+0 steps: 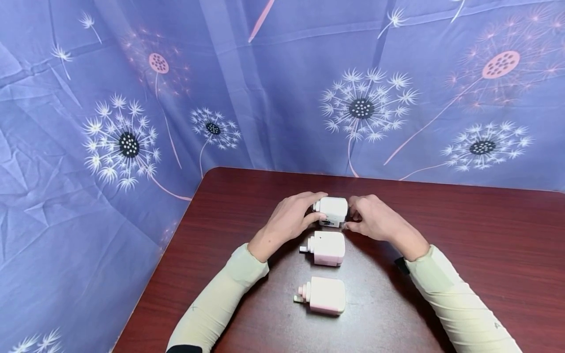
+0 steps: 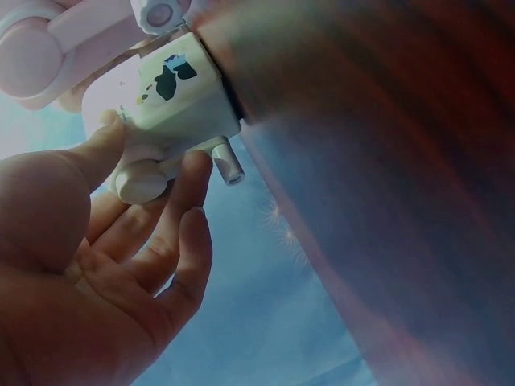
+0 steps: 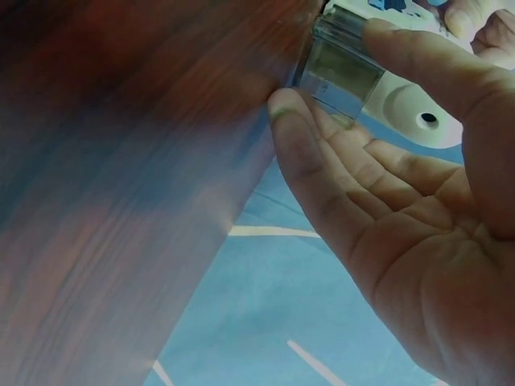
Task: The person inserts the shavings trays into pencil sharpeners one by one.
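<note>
At the far side of the table, a white crank pencil sharpener (image 1: 334, 208) with a dark cartoon print stands between both hands. My left hand (image 1: 289, 215) grips it from the crank side, thumb on the near face and fingers behind. The crank (image 2: 145, 181) shows beside those fingers in the left wrist view. From the opposite side, my right hand (image 1: 371, 215) pinches the clear shavings drawer (image 3: 342, 76) between thumb and fingers. The pencil hole (image 3: 428, 119) is visible beside the drawer in the right wrist view.
Two pale pink sharpeners stand in a row nearer me: the middle one (image 1: 328, 248) close behind the hands, the other (image 1: 326, 295) closer to the front. Their cranks point left. The dark red wooden table (image 1: 494, 235) meets a blue dandelion-print cloth (image 1: 282, 98) behind and at left.
</note>
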Available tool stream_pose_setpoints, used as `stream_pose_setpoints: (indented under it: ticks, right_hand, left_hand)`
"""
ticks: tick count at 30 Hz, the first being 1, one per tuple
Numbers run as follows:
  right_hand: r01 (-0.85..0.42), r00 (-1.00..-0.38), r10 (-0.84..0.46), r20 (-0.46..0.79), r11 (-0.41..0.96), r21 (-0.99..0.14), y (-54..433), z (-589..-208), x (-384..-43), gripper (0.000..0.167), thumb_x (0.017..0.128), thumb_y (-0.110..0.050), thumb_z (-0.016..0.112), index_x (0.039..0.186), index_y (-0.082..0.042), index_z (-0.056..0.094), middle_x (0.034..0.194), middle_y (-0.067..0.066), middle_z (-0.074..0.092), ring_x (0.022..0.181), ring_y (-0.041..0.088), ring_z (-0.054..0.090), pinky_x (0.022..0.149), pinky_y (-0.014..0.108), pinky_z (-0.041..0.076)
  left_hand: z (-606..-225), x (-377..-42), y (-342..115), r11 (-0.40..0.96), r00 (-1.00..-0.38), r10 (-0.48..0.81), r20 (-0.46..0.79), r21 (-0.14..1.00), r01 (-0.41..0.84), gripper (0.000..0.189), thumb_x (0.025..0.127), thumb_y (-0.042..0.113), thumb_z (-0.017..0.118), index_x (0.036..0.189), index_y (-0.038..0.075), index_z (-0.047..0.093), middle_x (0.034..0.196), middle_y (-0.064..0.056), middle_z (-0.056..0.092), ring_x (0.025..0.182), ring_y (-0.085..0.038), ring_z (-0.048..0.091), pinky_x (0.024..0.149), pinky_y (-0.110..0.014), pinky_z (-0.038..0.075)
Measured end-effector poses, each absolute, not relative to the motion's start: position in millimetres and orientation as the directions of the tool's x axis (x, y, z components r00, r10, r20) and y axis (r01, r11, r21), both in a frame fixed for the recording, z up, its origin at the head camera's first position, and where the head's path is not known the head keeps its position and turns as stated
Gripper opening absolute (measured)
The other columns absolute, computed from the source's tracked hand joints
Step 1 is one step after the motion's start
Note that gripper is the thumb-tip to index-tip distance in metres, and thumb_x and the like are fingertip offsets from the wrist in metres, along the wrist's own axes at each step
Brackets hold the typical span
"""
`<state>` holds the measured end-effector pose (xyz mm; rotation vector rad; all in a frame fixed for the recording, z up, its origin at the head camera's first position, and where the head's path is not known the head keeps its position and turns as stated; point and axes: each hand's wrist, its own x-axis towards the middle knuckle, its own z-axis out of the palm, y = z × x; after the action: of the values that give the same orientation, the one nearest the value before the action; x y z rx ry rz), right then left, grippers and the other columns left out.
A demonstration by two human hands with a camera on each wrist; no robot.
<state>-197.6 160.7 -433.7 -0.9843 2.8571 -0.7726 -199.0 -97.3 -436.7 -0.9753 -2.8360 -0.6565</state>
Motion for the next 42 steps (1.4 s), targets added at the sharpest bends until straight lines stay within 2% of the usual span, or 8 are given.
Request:
stream_pose_setpoints:
  ticks: [6, 13, 32, 42]
  right_hand:
    - [-0.574, -0.798, -0.587, 0.133, 0.674, -0.465, 160.7, -433.9, -198.8, 0.023, 0.084, -0.011, 0.09, 0.091, -0.002, 0.069, 0.079, 0.001, 0.068, 0.069, 0.016, 0.062, 0.064, 0.031, 0.05]
    - [-0.563, -0.804, -0.582, 0.124, 0.677, -0.473, 160.4, -433.4, -199.8, 0.026, 0.084, -0.012, 0.09, 0.092, -0.004, 0.067, 0.076, -0.005, 0.067, 0.07, 0.015, 0.062, 0.064, 0.031, 0.05]
    - [-0.553, -0.808, -0.58, 0.104, 0.684, -0.476, 156.9, -434.8, -200.3, 0.028, 0.085, -0.01, 0.089, 0.095, -0.004, 0.064, 0.079, -0.003, 0.071, 0.071, 0.017, 0.063, 0.065, 0.033, 0.051]
    - [-0.54, -0.815, -0.57, 0.103, 0.685, -0.489, 154.5, -435.7, -202.5, 0.028, 0.083, -0.01, 0.091, 0.094, -0.004, 0.066, 0.079, -0.003, 0.074, 0.074, 0.013, 0.068, 0.07, 0.035, 0.057]
  left_hand:
    - [-436.1, -200.2, -96.4, 0.713, -0.8, 0.57, 0.186, 0.372, 0.595, 0.06, 0.101, 0.042, 0.071, 0.154, 0.019, 0.057, 0.139, -0.001, 0.069, 0.122, -0.018, 0.068, 0.098, -0.037, 0.057]
    - [-436.0, -200.5, -96.5, 0.706, -0.794, 0.575, 0.198, 0.369, 0.604, 0.059, 0.101, 0.041, 0.072, 0.154, 0.018, 0.058, 0.139, -0.002, 0.069, 0.123, -0.018, 0.068, 0.098, -0.036, 0.057]
    - [-437.5, -200.4, -96.0, 0.706, -0.793, 0.576, 0.201, 0.368, 0.606, 0.059, 0.101, 0.041, 0.072, 0.153, 0.018, 0.058, 0.137, -0.002, 0.07, 0.119, -0.018, 0.07, 0.094, -0.037, 0.058]
    - [-436.7, -198.9, -96.2, 0.708, -0.794, 0.574, 0.2, 0.366, 0.604, 0.059, 0.101, 0.04, 0.072, 0.153, 0.018, 0.058, 0.136, -0.002, 0.07, 0.118, -0.018, 0.07, 0.094, -0.037, 0.058]
